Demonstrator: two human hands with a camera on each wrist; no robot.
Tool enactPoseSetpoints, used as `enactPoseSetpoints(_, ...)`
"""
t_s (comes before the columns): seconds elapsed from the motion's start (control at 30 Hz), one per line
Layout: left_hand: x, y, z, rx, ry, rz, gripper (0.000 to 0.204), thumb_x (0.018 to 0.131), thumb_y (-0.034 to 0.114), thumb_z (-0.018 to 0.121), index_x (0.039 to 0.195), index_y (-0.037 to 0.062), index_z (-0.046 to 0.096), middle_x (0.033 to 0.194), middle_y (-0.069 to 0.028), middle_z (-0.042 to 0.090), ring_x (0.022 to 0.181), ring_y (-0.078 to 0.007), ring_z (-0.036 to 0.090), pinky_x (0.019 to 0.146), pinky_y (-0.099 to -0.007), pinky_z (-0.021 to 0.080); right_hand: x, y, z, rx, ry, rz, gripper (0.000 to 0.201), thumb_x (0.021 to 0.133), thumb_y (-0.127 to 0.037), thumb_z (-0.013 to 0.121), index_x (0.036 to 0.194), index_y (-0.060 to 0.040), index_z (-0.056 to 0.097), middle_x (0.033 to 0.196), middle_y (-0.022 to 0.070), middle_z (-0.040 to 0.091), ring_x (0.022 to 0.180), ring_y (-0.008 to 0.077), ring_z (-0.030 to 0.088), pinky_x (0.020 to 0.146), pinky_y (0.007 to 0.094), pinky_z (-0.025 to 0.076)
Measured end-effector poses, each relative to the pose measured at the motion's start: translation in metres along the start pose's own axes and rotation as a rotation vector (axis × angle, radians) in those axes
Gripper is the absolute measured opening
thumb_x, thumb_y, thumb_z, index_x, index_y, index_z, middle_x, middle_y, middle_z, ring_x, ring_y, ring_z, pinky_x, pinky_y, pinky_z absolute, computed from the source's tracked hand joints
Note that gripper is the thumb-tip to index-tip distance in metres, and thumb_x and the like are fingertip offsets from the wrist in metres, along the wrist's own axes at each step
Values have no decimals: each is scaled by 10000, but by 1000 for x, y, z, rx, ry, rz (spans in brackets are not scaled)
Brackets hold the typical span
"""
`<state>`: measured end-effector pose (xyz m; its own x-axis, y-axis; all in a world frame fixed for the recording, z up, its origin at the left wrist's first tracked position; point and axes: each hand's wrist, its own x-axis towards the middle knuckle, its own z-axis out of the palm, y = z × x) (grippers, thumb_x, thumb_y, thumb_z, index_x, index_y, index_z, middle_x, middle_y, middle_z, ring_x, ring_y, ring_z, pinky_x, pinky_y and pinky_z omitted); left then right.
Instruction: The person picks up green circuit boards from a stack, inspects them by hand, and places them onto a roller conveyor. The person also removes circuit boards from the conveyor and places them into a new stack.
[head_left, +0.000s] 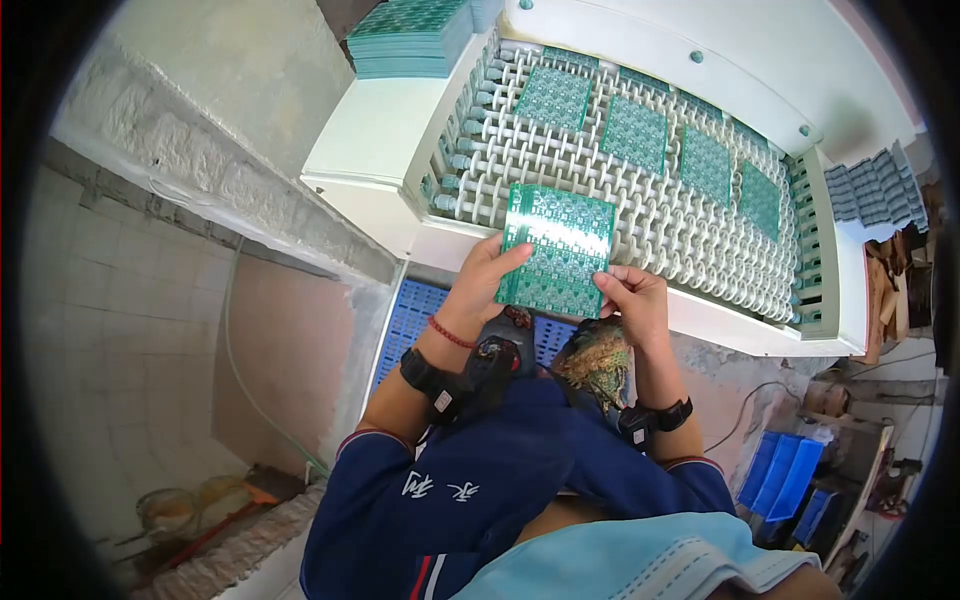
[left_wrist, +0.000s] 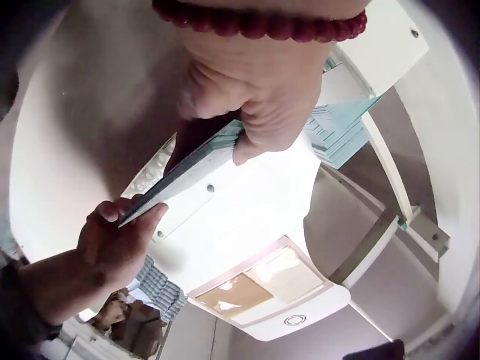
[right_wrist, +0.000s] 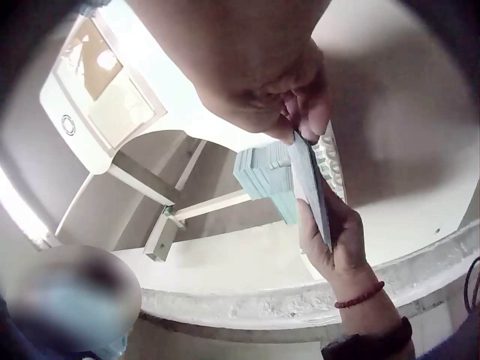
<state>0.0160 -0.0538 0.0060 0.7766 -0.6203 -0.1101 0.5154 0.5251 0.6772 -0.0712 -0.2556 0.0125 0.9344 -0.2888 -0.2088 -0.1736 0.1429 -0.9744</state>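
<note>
Both hands hold a small stack of green printed circuit boards (head_left: 560, 235) in front of the person, near the edge of a roller conveyor. My left hand (head_left: 484, 277) grips the left side, thumb on the top face and fingers underneath. At the lower right corner my right hand (head_left: 638, 300) pinches the boards between thumb and fingers. Seen edge-on in the left wrist view, the circuit boards (left_wrist: 187, 169) show several thin layers. The right wrist view shows the circuit boards (right_wrist: 311, 184) on edge too, between the two hands.
Several circuit boards (head_left: 635, 133) lie on the white conveyor rollers (head_left: 560, 170). A tall stack of circuit boards (head_left: 405, 55) stands on the machine's left ledge. Grey corrugated pieces (head_left: 875, 190) sit at the right end. Blue bins (head_left: 780, 475) are at lower right.
</note>
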Motion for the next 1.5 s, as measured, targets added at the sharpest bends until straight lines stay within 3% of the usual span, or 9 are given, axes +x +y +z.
enactPoseSetpoints(0.33,37,38,19,270,88,-53,217,863,143,607,1003,-23,614,924,-81,654,821,-149,627,700,-299,522,18,-21,-17,-20,181,-77,208,807,-169,700,800,32,648,568,15,558,431,60,480,389,184,380)
enactPoseSetpoints(0.43,75,42,-11,726,164,132,274,839,189,643,976,-48,620,882,-105,661,765,-176,628,683,-320,511,34,-26,-45,-132,268,-95,216,821,-174,676,763,31,646,560,17,550,419,72,479,386,204,380)
enactPoseSetpoints(0.57,82,47,-1,1962,445,483,535,755,263,702,1153,-49,529,1024,-220,596,951,-342,558,818,-376,449,39,-36,-82,-414,389,-109,253,824,-197,661,755,47,662,527,32,546,424,82,500,391,234,390)
enactPoseSetpoints(0.73,66,29,11,2004,109,850,586,789,369,651,1209,-13,507,1213,-214,498,1154,-370,428,966,-456,346,30,-43,-151,-653,566,-139,286,794,-237,666,794,49,678,537,51,566,455,102,522,432,263,420)
enactPoseSetpoints(1.03,76,19,-2,2131,107,785,561,852,427,554,1222,8,508,1303,-212,449,1272,-383,328,1046,-551,190,13,-56,-283,-784,686,-50,321,776,-264,658,751,56,652,550,22,528,493,86,449,467,286,370)
enactPoseSetpoints(1.17,83,16,-5,2149,130,786,571,852,435,552,1227,8,505,1303,-216,447,1261,-395,339,1043,-555,194,8,-47,-320,-1153,797,56,321,734,-325,676,854,-28,694,721,147,661,676,254,645,649,365,488)
enactPoseSetpoints(1.23,85,15,1,2192,147,845,568,848,434,557,1224,10,508,1299,-217,449,1250,-402,350,1037,-557,207,5,-62,-280,-1294,829,145,400,719,-377,684,953,-53,686,888,171,666,841,317,647,747,401,494)
enactPoseSetpoints(1.37,92,-1,50,2110,-103,869,575,827,442,579,1251,65,489,1306,-225,435,1236,-424,360,1030,-544,249,24,-46,-200,-1210,695,-334,558,728,-421,703,1057,22,620,1085,234,589,978,353,585,854,379,461)
enactPoseSetpoints(1.5,119,-32,76,2131,-371,763,530,842,422,562,1291,158,466,1317,-254,410,1215,-453,379,1008,-523,306,57,-35,-132,-1340,637,-380,672,688,-438,731,1126,44,563,1202,247,505,1095,373,507,922,407,419)
